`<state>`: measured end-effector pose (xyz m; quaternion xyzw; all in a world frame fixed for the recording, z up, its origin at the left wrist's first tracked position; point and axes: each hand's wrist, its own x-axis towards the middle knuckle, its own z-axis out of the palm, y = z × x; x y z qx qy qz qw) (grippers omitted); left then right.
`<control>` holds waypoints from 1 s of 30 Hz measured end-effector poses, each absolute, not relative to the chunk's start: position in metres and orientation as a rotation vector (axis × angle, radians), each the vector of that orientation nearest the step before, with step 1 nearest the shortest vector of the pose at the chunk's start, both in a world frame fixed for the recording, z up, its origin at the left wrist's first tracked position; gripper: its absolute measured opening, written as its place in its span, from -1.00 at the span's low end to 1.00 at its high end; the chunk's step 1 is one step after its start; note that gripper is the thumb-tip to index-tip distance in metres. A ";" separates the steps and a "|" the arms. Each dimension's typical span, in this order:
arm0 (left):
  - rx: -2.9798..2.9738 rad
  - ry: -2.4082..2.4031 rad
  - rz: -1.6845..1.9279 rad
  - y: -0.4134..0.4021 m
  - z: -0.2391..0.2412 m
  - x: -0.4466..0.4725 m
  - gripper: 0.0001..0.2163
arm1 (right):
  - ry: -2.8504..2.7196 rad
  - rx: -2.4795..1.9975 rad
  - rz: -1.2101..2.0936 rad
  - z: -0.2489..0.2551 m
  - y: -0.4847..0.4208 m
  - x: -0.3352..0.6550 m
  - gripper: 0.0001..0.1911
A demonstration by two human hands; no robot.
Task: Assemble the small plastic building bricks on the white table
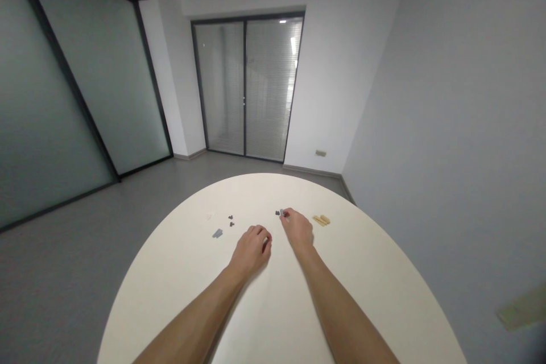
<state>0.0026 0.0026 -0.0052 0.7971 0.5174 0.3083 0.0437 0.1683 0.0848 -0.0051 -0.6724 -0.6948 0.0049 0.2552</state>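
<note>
My right hand (298,228) is at the far middle of the round table (281,307), with thumb and forefinger pinched on a small grey piece (281,212). Just left of those fingertips lies a small dark piece (277,213). My left hand (251,249) rests on the tabletop nearer to me, its fingers curled in toward the thumb; whatever may be inside is hidden. To its left are flat grey pieces (217,234) and small dark pieces (231,224). All these parts are too small for me to tell their kind.
Right of my right hand lie several tan, bar-shaped pieces (322,220). Faint whitish pieces (210,216) sit at the table's far left. Beyond the curved edge are grey floor (183,182), a glass door with blinds (273,91) and a white wall (447,114) on the right.
</note>
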 end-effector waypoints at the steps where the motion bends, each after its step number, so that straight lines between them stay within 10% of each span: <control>1: 2.433 1.582 0.941 0.003 -0.005 0.003 -0.86 | -1.886 -1.819 0.013 -0.005 0.085 0.169 -0.81; 30: 2.270 2.298 0.737 0.024 -0.011 -0.051 -0.68 | -2.107 -1.371 0.173 -0.020 0.014 0.206 -0.71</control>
